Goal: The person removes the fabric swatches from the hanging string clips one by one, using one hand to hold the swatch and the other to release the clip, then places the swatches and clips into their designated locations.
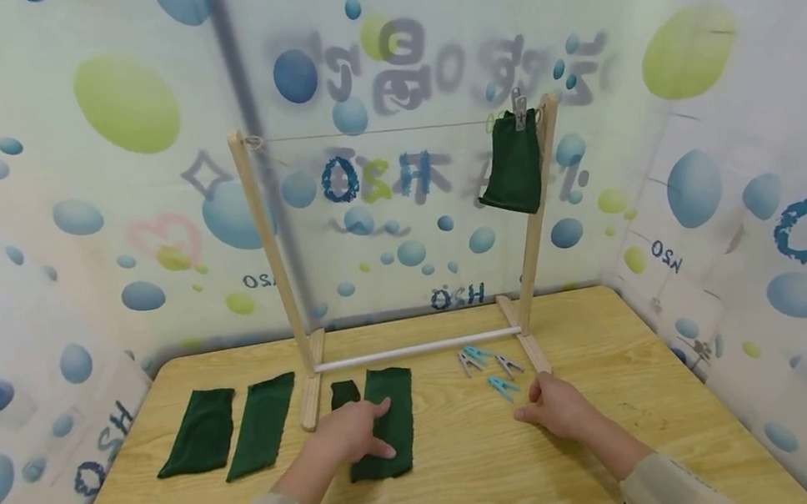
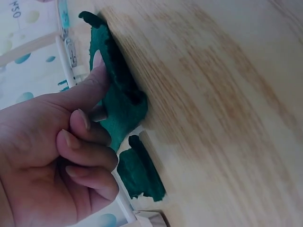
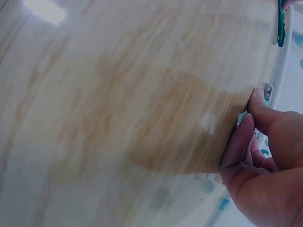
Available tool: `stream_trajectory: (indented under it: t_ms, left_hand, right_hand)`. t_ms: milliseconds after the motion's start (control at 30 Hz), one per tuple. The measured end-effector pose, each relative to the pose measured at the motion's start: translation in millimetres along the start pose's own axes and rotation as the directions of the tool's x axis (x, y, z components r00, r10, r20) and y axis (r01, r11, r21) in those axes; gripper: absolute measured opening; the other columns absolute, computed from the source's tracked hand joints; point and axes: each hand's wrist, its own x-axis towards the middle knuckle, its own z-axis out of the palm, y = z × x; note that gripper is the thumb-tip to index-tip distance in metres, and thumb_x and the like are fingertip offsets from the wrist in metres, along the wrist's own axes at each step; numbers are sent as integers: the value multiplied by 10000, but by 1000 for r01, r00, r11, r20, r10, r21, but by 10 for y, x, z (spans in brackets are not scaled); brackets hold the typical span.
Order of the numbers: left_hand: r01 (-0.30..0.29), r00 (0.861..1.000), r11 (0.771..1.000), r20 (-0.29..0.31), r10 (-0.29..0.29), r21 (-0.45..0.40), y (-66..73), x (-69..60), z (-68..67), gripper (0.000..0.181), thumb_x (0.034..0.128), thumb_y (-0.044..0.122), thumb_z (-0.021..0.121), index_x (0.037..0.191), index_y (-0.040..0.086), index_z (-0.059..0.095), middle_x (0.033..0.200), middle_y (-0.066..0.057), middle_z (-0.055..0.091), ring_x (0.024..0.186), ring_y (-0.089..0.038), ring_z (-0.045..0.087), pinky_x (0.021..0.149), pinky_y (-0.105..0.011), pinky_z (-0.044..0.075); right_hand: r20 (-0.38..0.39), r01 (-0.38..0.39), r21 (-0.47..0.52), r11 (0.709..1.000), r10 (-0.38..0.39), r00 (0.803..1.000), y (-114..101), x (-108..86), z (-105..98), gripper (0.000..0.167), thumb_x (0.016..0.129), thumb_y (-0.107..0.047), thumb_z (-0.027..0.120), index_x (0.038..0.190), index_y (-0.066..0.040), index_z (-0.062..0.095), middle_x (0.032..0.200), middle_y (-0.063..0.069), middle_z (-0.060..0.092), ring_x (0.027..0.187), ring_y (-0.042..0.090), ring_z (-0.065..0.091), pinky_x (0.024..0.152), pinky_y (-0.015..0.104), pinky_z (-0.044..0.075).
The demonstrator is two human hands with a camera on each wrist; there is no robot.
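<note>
My left hand (image 1: 350, 435) rests over a dark green cloth (image 1: 398, 404) lying on the table, its thumb and forefinger spread apart on the fabric. In the left wrist view the thumb lies against the cloth (image 2: 125, 111) while other fingers curl. A smaller green piece (image 1: 345, 392) shows beside that hand. My right hand (image 1: 559, 408) is low over the table near a blue clothespin (image 1: 503, 387), with thumb and forefinger apart and nothing seen held. Several blue and grey clothespins (image 1: 475, 354) lie just beyond.
Two more green cloths, one farther left (image 1: 199, 431) and one nearer (image 1: 262, 425), lie on the table (image 1: 479, 495). A wooden frame (image 1: 274, 259) stands behind, strung with a line (image 1: 374, 131). At its right end hangs a green cloth (image 1: 514, 167) under a grey clothespin (image 1: 519, 112).
</note>
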Motion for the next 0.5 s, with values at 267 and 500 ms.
stream_trajectory:
  t_ms: [267,500]
  left_hand:
    - [24,1000,999,7,-24,34,27,28,10,889,867,441,919,1647,272,529,1614,-104,610,1378,-331,653,646,-361,453]
    - [29,1000,999,-5,-28,44,41,41,5,887,855,428,935,1634,251,550,1618,-96,607,1443,-356,614,747,-410,535]
  right_hand:
    - [-1,15,7,1000,-15,1000,30,-11,9,370,969,-242,866,1053,-13,588,848,71,592,749,195,533,683,330,451]
    - [-1,22,2,1000,-22,1000,16,-13,1,382,968,-260,868,1050,-17,586,844,67,585,748,194,527,675,319,441]
